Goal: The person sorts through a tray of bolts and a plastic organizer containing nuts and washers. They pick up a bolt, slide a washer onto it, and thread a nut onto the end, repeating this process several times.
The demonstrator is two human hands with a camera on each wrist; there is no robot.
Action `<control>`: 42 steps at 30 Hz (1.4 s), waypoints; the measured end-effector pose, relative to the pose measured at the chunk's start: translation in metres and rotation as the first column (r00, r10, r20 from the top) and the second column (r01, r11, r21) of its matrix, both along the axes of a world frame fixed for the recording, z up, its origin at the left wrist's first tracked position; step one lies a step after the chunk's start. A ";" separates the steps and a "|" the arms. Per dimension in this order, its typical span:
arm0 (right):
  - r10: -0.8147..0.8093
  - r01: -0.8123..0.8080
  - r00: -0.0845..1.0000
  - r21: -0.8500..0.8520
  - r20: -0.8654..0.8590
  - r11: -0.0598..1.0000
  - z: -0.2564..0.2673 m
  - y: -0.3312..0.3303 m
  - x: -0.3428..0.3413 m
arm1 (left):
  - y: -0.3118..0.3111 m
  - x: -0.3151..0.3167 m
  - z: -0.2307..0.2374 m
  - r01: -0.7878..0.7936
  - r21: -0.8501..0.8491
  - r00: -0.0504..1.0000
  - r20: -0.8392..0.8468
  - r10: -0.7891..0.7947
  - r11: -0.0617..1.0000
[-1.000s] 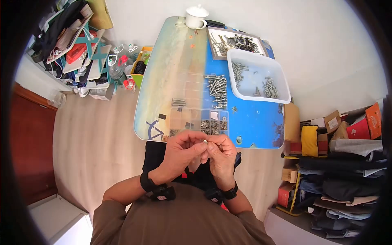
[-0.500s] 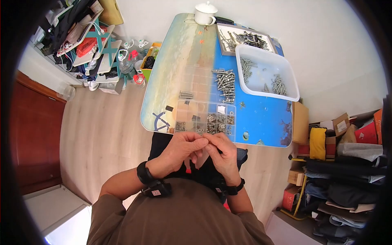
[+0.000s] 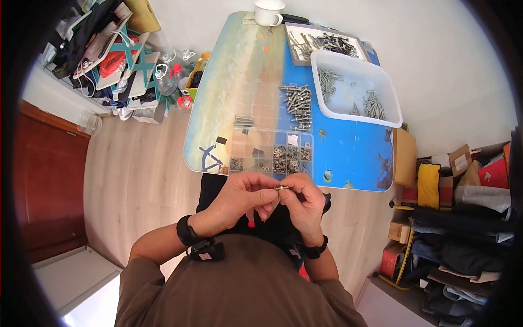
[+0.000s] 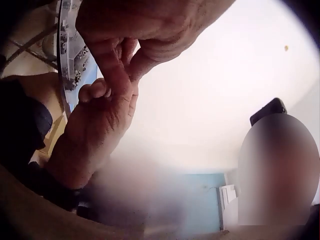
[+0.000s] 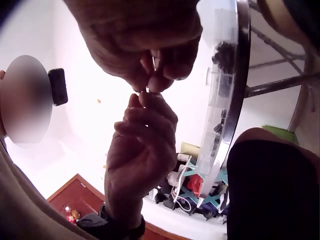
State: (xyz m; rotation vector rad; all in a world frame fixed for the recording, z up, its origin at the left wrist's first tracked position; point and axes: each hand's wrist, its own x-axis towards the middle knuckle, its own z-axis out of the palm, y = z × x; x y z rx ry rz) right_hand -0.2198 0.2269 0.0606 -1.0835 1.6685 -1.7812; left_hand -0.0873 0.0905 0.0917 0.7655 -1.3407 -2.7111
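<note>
One fastener (image 3: 281, 188) is lying roughly left-right, long axis between left hand (image 3: 231, 200) and right hand (image 3: 305, 206), both sets of fingers (image 3: 264, 195) pinching, by worktop's (image 3: 357, 158) near edge.

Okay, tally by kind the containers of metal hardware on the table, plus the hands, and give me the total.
Clear divided box: 1
White plastic tub: 1
Shallow tray: 1
Hands: 2, left hand and right hand
Total: 5
The held metal hardware is too small to count, so it's left out.
</note>
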 end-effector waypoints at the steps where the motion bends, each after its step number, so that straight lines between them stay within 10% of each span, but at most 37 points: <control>1: 0.002 -0.001 0.999 -0.014 0.043 1.000 -0.002 0.000 0.001 | 0.001 0.000 0.003 -0.013 -0.054 1.000 -0.007 0.012 0.998; 9: 0.068 -0.058 0.965 -0.045 0.254 0.997 -0.002 0.000 0.010 | 0.012 0.003 -0.009 -0.139 -0.483 0.990 -0.101 0.103 0.864; 14: 0.066 -0.066 0.997 -0.002 -0.051 0.998 0.006 0.000 0.010 | 0.013 0.004 -0.011 -0.092 -0.872 0.995 -0.095 0.018 0.481; 18: 0.042 -0.060 0.979 0.084 0.202 0.995 0.013 0.001 0.014 | 0.014 0.005 -0.006 -0.073 -0.831 0.997 -0.077 0.015 0.551; 24: 0.097 -0.073 0.990 0.216 -0.100 0.974 0.012 0.001 0.011 | 0.012 0.008 -0.013 -0.080 -0.895 0.997 -0.080 0.019 0.440; 30: 0.119 -0.101 0.989 0.184 -0.090 0.978 0.020 -0.004 0.014 | 0.010 0.009 -0.007 -0.017 -0.774 1.000 -0.008 0.017 0.633; 39: 0.125 -0.115 0.992 0.281 -0.017 0.953 0.011 -0.003 0.012 | 0.005 0.012 -0.010 0.068 -0.822 0.998 0.055 -0.040 0.565; 42: 0.121 -0.132 0.990 0.184 0.071 0.974 0.007 -0.002 0.012 | 0.008 0.012 -0.012 -0.120 -0.879 0.993 -0.114 0.041 0.462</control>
